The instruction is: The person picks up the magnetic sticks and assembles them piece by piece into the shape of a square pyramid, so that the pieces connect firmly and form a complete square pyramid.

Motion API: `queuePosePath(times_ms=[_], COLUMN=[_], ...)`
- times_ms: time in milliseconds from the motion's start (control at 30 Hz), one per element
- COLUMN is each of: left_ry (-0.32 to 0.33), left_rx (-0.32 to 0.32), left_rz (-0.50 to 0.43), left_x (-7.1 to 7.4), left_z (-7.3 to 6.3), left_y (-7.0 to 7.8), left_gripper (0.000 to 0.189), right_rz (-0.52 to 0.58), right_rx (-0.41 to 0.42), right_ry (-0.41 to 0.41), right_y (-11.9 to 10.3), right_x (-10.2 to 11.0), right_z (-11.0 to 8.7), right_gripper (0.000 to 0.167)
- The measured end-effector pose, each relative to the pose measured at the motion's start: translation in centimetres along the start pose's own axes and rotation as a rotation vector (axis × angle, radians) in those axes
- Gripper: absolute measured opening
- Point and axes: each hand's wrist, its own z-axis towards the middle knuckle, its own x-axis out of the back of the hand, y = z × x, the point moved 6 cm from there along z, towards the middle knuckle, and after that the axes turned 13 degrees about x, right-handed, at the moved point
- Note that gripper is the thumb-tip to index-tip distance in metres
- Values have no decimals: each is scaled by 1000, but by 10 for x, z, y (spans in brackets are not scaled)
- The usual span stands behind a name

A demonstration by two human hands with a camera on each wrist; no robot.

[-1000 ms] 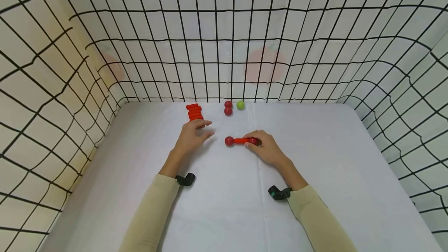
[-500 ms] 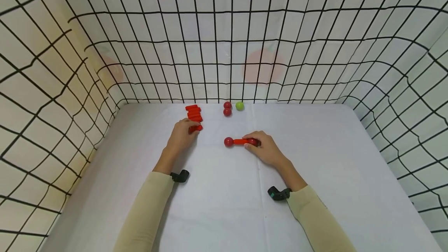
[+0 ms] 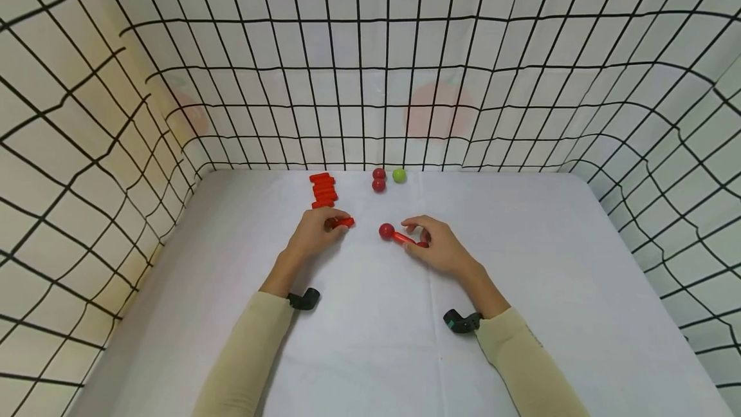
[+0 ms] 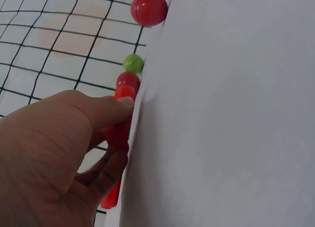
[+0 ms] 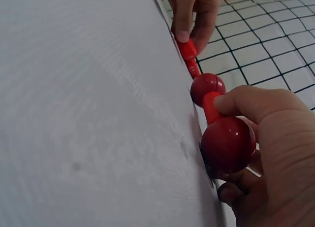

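My left hand pinches a short red rod between thumb and fingers; in the left wrist view the thumb lies along this rod. To the right, my right hand holds a dumbbell-shaped piece, a red rod with a dark red ball at its left end and another ball at its right end, partly covered by the hand. In the right wrist view the thumb presses on the rod, and the nearer ball sits by the curled fingers.
Several red rods lie in a column beyond my left hand. Two dark red balls and a green ball rest at the back of the white table. Black wire mesh stands along the back and both sides.
My left hand took hold of a red rod beside the column and brought it right and nearer to me. The dumbbell-shaped piece has turned, its right end now nearer to me.
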Motion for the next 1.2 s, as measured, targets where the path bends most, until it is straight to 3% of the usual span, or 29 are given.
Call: queuePosePath(times_ms=[200, 300, 467, 833, 1200], left_ry=[-12, -23, -35, -76, -41], left_rx=[-46, -55, -75, -99, -125], left_rz=[-99, -132, -126, -108, -137], left_x=[-8, -13, -22, -46, -61], left_z=[1, 1, 3, 11, 12], left_y=[8, 12, 22, 45, 55], left_gripper=[32, 33, 30, 27, 27], right_rz=[-12, -7, 41, 202, 281], right_rx=[5, -2, -68, -263, -282], right_ry=[-35, -47, -37, 67, 117], right_y=[-4, -6, -3, 6, 7], right_x=[1, 2, 3, 3, 3], right_z=[2, 2, 1, -4, -5], right_gripper=[64, 65, 57, 34, 31])
